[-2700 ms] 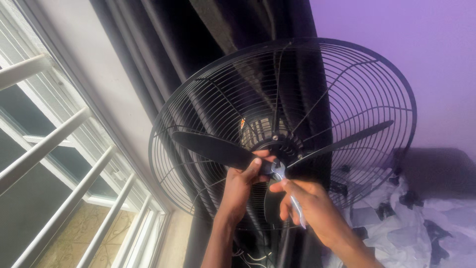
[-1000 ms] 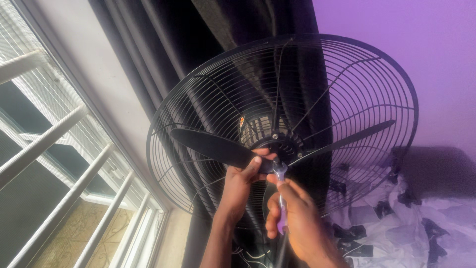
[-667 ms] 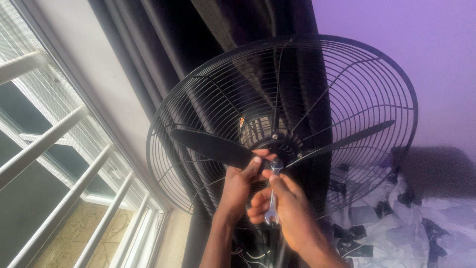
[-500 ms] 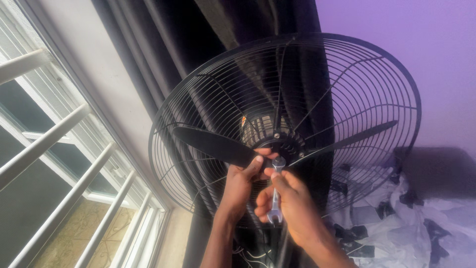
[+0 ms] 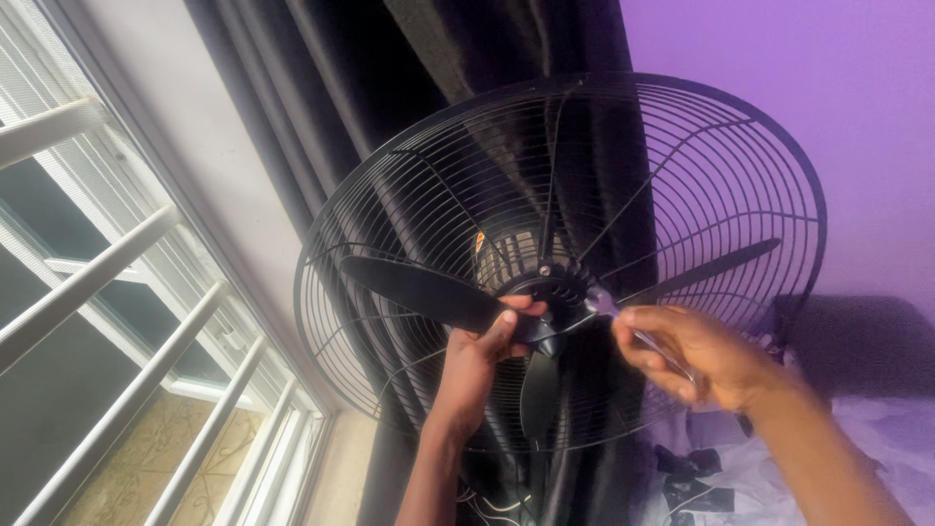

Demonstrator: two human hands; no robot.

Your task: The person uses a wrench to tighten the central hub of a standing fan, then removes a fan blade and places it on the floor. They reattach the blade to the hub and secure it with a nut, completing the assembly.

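At the fan hub: a black fan (image 5: 584,244) with its front guard off, blades bare, stands before a dark curtain (image 5: 438,58).
Change: half a second ago the right hand (image 5: 696,353) held the spanner (image 5: 623,321) upright below the hub; the hand is now out to the right and the tool lies slanted, its head at the hub's right side.
Meaning: judged, the spanner has been reset for a fresh bite on the hub fixing; whether its head sits on the nut cannot be told.
Left hand (image 5: 477,356): unmoved, fingers closed round the blade (image 5: 419,290) root beside the hub, thumb on top, bracing it.
Right hand fingers: narrow, pinched round the spanner shank; the handle end is hidden in the palm.
Rear guard (image 5: 779,156): in place behind the blades.
Surroundings: barred window (image 5: 117,292) to the left, purple wall (image 5: 828,58) to the right, white patterned cloth (image 5: 701,477) below.
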